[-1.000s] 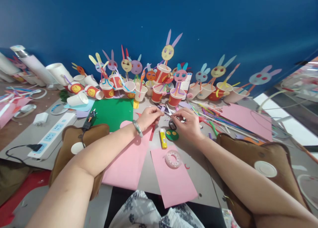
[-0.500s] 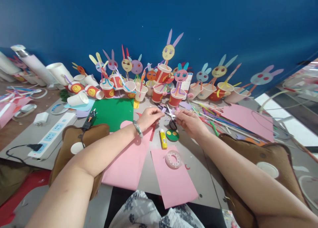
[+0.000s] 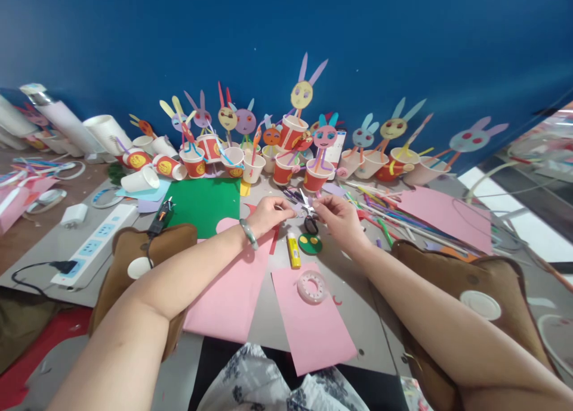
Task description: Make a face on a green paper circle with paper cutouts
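Now both hands close on one tiny scrap.
The small paper scrap [image 3: 299,206] is held just above the table [image 3: 358,315], behind the scissors [image 3: 310,223]. The fingertips of the left hand [image 3: 268,212] and the right hand [image 3: 342,218] pinch it from either side, but its shape is too small to tell. A second ago the right hand lay lower, over the scissors and the green disc [image 3: 310,244]; it has since lifted clear, leaving both lying free. The glue stick [image 3: 293,250], tape roll [image 3: 312,287] and pink sheets [image 3: 316,333] lie nearer the person.

Green sheet [image 3: 203,201], yellow glue stick [image 3: 293,250]
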The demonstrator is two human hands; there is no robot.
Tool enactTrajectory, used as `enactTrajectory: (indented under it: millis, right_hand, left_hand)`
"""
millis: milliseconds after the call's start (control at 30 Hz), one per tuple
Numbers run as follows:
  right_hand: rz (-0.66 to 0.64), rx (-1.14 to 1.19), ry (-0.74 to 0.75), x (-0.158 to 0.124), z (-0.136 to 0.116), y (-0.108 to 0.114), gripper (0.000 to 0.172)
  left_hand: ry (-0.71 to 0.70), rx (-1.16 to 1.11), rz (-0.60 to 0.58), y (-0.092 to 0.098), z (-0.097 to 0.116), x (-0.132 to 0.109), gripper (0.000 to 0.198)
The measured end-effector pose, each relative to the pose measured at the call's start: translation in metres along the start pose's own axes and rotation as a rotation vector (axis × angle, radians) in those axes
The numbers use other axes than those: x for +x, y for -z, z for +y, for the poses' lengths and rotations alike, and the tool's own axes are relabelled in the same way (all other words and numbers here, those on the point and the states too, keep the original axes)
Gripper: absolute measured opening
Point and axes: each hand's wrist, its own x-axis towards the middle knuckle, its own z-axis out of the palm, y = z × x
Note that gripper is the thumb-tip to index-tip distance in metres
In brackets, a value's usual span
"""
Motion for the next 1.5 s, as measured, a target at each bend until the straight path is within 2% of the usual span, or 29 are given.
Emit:
enactTrajectory:
  millis: [200,300,567,867,1500]
  right_hand:
    - [0.073,-0.156,0.158,-0.0035,0.0027,-0.0017,0.020]
    - [0.061,-0.168,0.156,-0.0035,0.0035,-0.0023,0.019]
    - [-0.013,0.039,-0.009,-0.0017,-0.0037,-0.0012,0.028]
    - [-0.086,0.258,-0.135,0.0006,-0.0030,-0.0011,0.034]
    - [-0.115,0.258,-0.126,-0.0013,-0.0030,-0.0025,0.036]
  left_hand:
    - [-0.011,0.009,-0.144,-0.0054,-0.0023,-0.0061,0.030]
    - [-0.002,-0.012,-0.193,-0.0065,-0.0052,-0.0068,0.032]
    - [-0.036,-0.019,-0.111,-0.0046,-0.0093,-0.0016,0.038]
    - [-0.027,-0.116,-0.011,-0.0056,-0.0031,-0.0008,0.040]
    - [0.005,-0.147,0.050,-0.0045,-0.0004,-0.0021,0.031]
